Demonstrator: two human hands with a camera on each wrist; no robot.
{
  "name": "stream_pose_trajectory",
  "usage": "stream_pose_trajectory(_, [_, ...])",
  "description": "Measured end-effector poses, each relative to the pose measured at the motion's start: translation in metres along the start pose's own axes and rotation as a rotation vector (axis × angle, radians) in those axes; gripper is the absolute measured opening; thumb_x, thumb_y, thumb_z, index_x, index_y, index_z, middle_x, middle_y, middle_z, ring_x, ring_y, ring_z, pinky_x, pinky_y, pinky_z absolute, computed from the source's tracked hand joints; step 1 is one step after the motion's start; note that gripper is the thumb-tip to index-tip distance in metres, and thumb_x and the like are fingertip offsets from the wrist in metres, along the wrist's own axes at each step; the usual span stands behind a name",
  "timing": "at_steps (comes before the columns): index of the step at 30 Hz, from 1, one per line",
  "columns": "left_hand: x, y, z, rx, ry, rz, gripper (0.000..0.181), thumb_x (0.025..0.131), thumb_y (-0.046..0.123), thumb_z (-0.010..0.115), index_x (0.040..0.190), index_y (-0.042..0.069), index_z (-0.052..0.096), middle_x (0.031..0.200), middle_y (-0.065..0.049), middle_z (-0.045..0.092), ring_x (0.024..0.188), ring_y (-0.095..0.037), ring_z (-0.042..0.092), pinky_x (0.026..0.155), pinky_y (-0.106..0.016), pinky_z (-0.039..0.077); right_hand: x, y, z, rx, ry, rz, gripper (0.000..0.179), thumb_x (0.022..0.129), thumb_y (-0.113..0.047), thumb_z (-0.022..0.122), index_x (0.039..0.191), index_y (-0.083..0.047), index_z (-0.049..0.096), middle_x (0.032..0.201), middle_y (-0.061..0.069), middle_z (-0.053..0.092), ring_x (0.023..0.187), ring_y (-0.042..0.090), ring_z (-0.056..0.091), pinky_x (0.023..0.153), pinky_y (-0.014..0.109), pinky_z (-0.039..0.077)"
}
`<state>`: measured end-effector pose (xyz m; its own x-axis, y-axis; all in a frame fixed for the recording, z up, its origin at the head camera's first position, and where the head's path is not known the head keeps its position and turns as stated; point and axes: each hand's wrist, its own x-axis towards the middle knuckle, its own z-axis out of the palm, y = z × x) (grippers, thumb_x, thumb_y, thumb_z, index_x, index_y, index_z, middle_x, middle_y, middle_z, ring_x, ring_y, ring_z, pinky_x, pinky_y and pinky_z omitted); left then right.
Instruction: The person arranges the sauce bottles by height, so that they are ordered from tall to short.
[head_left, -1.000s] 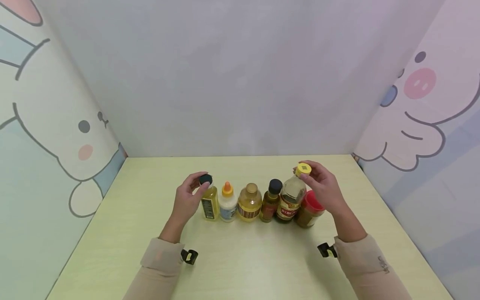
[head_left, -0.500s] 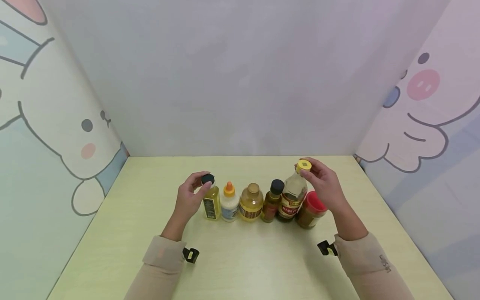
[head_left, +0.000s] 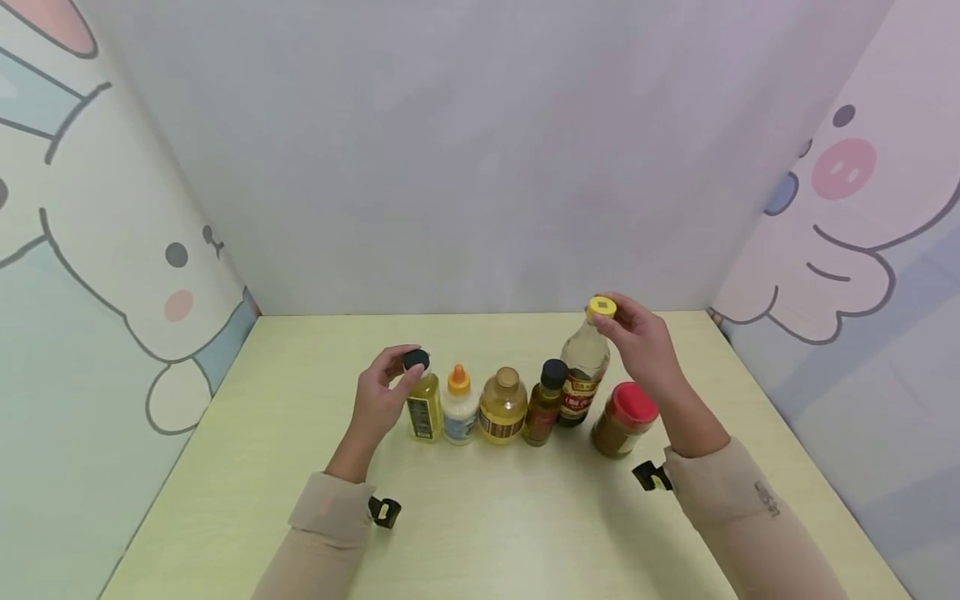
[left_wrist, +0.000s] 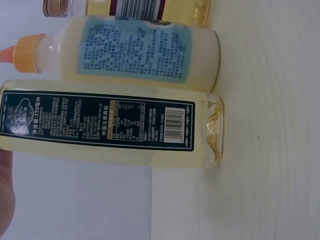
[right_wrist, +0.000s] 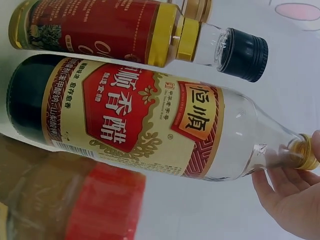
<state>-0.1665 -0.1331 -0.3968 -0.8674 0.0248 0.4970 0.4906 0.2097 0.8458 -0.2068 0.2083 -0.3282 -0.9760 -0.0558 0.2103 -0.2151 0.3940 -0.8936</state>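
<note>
My left hand [head_left: 381,393] holds the dark cap of a square oil bottle [head_left: 424,412] at the left end of a row. Its dark back label [left_wrist: 100,120] fills the left wrist view. My right hand [head_left: 643,343] pinches the yellow cap of a vinegar bottle [head_left: 585,360], mostly clear glass with dark liquid low down. In the right wrist view, fingers [right_wrist: 295,200] lie at the bottle's neck and its red and cream label faces the camera. The vinegar bottle stands slightly behind a small olive oil bottle [head_left: 542,413] with a black cap.
Between the hands are a white squeeze bottle [head_left: 459,413] with an orange nozzle and a round bottle [head_left: 502,410] of yellow liquid with a gold cap. A red-lidded jar [head_left: 624,420] stands right of the vinegar bottle. Walls bound the pale table [head_left: 495,525] at back and sides.
My right hand has moved the vinegar bottle back and slightly left, opening a gap between it and the red-lidded jar. My left hand keeps its hold on the oil bottle's cap.
</note>
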Motion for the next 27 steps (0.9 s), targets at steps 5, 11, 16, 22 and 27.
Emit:
stream_pose_trajectory(5, [0.000, -0.001, 0.001, -0.008, 0.005, 0.010, 0.028, 0.091, -0.007, 0.061, 0.117, -0.015, 0.056, 0.110, -0.029, 0.061, 0.098, -0.003, 0.056, 0.091, -0.019, 0.045, 0.009, -0.003, 0.003, 0.011, 0.001, -0.007, 0.043, 0.099, -0.018, 0.060, 0.136, 0.002, 0.051, 0.124, 0.016, 0.058, 0.107, 0.016, 0.056, 0.089, 0.020, 0.047])
stream_pose_trajectory(11, [0.000, 0.000, 0.001, -0.012, 0.009, 0.018, 0.027, 0.091, -0.007, 0.061, 0.116, -0.016, 0.055, 0.110, -0.029, 0.061, 0.097, -0.003, 0.056, 0.091, -0.019, 0.045, 0.017, -0.007, 0.007, 0.036, 0.000, -0.026, 0.042, 0.099, -0.016, 0.060, 0.136, 0.003, 0.051, 0.122, 0.017, 0.059, 0.106, 0.014, 0.056, 0.088, 0.019, 0.047])
stream_pose_trajectory(16, [0.000, -0.001, 0.001, -0.014, 0.021, 0.025, 0.027, 0.090, -0.008, 0.061, 0.115, -0.016, 0.056, 0.109, -0.030, 0.061, 0.096, -0.002, 0.056, 0.090, -0.019, 0.046, 0.023, -0.011, 0.011, 0.055, -0.007, -0.025, 0.041, 0.099, -0.016, 0.060, 0.135, 0.003, 0.052, 0.121, 0.016, 0.059, 0.104, 0.015, 0.056, 0.089, 0.022, 0.048])
stream_pose_trajectory(22, [0.000, -0.003, 0.002, -0.040, 0.035, 0.037, 0.027, 0.090, -0.009, 0.060, 0.115, -0.017, 0.055, 0.108, -0.031, 0.061, 0.095, -0.002, 0.056, 0.089, -0.019, 0.046, 0.031, -0.016, 0.017, 0.083, -0.008, -0.006, 0.040, 0.099, -0.014, 0.060, 0.134, 0.003, 0.053, 0.120, 0.016, 0.059, 0.101, 0.015, 0.055, 0.089, 0.025, 0.047])
stream_pose_trajectory(27, [0.000, -0.003, 0.004, -0.040, 0.041, 0.024, 0.027, 0.089, -0.010, 0.060, 0.115, -0.016, 0.055, 0.107, -0.031, 0.061, 0.095, -0.003, 0.056, 0.088, -0.019, 0.046, 0.038, -0.021, 0.022, 0.093, -0.015, 0.012, 0.039, 0.099, -0.012, 0.059, 0.134, 0.004, 0.052, 0.121, 0.017, 0.058, 0.103, 0.018, 0.056, 0.093, 0.031, 0.046])
